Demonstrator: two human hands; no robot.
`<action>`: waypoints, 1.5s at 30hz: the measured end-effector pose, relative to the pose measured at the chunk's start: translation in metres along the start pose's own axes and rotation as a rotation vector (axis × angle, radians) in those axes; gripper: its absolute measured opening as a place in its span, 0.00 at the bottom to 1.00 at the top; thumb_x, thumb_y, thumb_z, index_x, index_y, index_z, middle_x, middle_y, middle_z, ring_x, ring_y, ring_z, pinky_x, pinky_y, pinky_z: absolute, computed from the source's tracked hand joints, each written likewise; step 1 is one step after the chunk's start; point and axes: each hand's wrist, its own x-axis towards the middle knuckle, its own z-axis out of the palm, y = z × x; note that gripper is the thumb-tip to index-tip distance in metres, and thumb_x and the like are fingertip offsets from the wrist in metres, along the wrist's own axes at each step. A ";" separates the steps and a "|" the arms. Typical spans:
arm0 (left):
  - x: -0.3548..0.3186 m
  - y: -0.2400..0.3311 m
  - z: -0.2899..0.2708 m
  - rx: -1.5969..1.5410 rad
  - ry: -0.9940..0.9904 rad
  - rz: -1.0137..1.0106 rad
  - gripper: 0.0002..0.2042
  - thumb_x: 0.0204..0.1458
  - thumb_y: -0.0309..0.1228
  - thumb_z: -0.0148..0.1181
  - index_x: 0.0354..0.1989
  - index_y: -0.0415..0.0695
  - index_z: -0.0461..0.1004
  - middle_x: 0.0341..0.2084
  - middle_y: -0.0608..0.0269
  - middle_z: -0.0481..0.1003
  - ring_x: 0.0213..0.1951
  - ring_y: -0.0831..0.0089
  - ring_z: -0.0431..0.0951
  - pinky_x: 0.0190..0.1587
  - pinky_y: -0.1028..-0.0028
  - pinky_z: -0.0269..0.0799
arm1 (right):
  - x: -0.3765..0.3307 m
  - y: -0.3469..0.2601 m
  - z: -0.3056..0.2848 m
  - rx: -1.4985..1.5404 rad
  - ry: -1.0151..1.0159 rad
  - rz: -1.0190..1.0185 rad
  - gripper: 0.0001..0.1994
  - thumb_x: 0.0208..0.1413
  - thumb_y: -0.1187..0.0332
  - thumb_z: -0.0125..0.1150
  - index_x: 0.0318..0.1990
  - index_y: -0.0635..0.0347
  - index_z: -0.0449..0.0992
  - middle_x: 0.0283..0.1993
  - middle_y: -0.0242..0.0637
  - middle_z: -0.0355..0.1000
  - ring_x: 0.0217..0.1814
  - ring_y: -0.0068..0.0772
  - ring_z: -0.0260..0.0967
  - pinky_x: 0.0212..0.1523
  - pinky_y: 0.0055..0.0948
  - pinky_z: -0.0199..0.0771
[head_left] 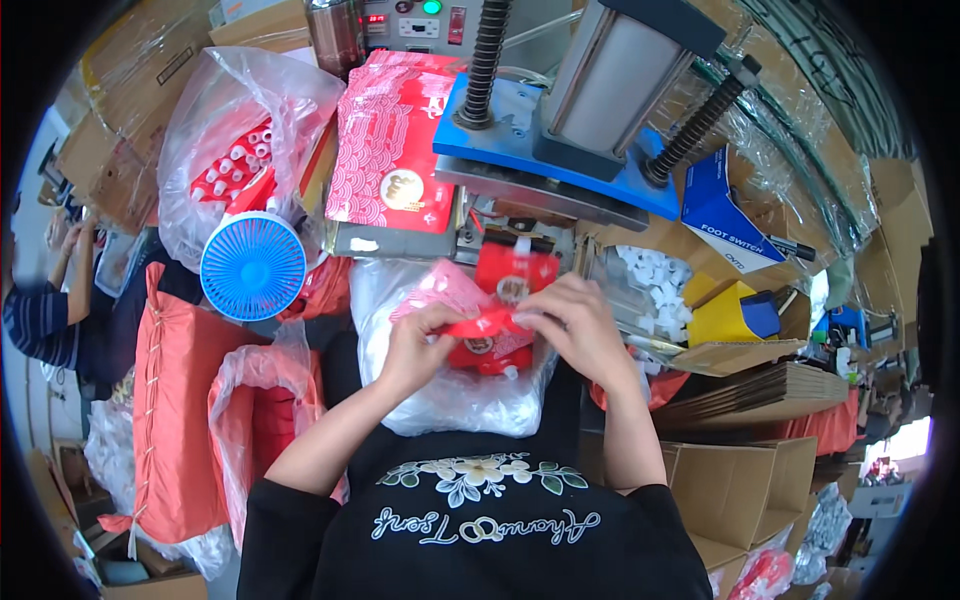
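Note:
My left hand (418, 348) and my right hand (577, 322) meet over my lap, each with fingers closed on a red printed pouch (488, 323), slightly blurred. Just beyond it, another red spouted pouch (515, 272) stands at the front of the press, its pale spout pointing away from me. Below my fingers, more red pouches (480, 355) lie on a clear plastic bag (465, 410) across my lap. A pink patterned pouch (440, 287) shows beside my left hand. My fingers partly hide where the held pouch ends.
A blue press (520, 130) with spring posts rises ahead. Left of it lies a stack of flat red pouches (385, 150). A blue fan (253, 266) stands by a bag of spouted pouches (235, 160). White caps (655, 285) fill a tray at right, near cardboard boxes (740, 490).

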 end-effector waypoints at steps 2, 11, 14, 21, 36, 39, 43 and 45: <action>-0.005 -0.004 0.008 -0.074 -0.035 -0.081 0.07 0.49 0.21 0.63 0.37 0.34 0.79 0.31 0.60 0.78 0.35 0.78 0.77 0.38 0.76 0.73 | 0.000 0.007 0.010 0.069 -0.021 -0.031 0.08 0.51 0.67 0.64 0.36 0.58 0.80 0.35 0.36 0.77 0.38 0.40 0.69 0.42 0.35 0.66; 0.051 -0.001 0.038 -0.381 0.079 -0.487 0.12 0.56 0.32 0.62 0.36 0.31 0.78 0.27 0.61 0.79 0.27 0.79 0.77 0.30 0.77 0.73 | -0.012 0.042 -0.006 0.131 0.276 0.449 0.20 0.54 0.63 0.63 0.52 0.62 0.75 0.45 0.43 0.78 0.47 0.33 0.76 0.46 0.31 0.73; 0.071 0.016 0.049 -0.662 0.190 -0.536 0.12 0.54 0.31 0.62 0.34 0.31 0.80 0.27 0.60 0.79 0.26 0.77 0.77 0.28 0.76 0.73 | -0.042 0.079 -0.037 -0.287 0.272 0.650 0.19 0.55 0.60 0.62 0.51 0.58 0.76 0.45 0.46 0.77 0.44 0.44 0.76 0.45 0.37 0.73; 0.087 -0.003 0.044 -0.719 0.196 -0.609 0.12 0.55 0.30 0.62 0.38 0.31 0.79 0.29 0.59 0.80 0.28 0.74 0.80 0.30 0.73 0.75 | -0.069 0.133 -0.020 -0.728 0.261 0.609 0.12 0.49 0.64 0.64 0.41 0.56 0.79 0.40 0.43 0.75 0.43 0.51 0.73 0.43 0.43 0.73; 0.043 0.002 -0.071 0.738 0.366 0.165 0.05 0.49 0.25 0.62 0.33 0.46 0.81 0.35 0.62 0.80 0.45 0.62 0.77 0.58 0.58 0.60 | -0.071 0.116 -0.030 0.080 0.411 0.532 0.10 0.48 0.80 0.63 0.39 0.64 0.76 0.36 0.39 0.69 0.32 0.32 0.67 0.35 0.28 0.67; 0.032 0.017 -0.045 0.165 0.206 0.011 0.03 0.50 0.22 0.64 0.33 0.38 0.81 0.31 0.62 0.81 0.37 0.76 0.78 0.39 0.77 0.71 | -0.041 0.068 -0.027 0.175 0.390 0.477 0.10 0.47 0.77 0.67 0.38 0.63 0.77 0.34 0.33 0.68 0.32 0.24 0.66 0.34 0.23 0.66; 0.013 -0.003 -0.002 -0.015 0.077 -0.174 0.04 0.51 0.21 0.64 0.34 0.36 0.81 0.27 0.65 0.80 0.31 0.80 0.77 0.38 0.78 0.72 | -0.004 0.014 -0.003 0.273 0.259 0.303 0.09 0.45 0.74 0.69 0.35 0.63 0.77 0.32 0.32 0.68 0.31 0.22 0.66 0.34 0.23 0.67; 0.003 -0.007 0.015 -0.201 0.028 -0.212 0.04 0.49 0.22 0.65 0.32 0.35 0.79 0.22 0.64 0.77 0.25 0.80 0.75 0.31 0.77 0.71 | 0.000 0.003 0.008 0.331 0.150 0.298 0.09 0.45 0.74 0.69 0.35 0.63 0.77 0.32 0.32 0.69 0.30 0.21 0.66 0.33 0.22 0.67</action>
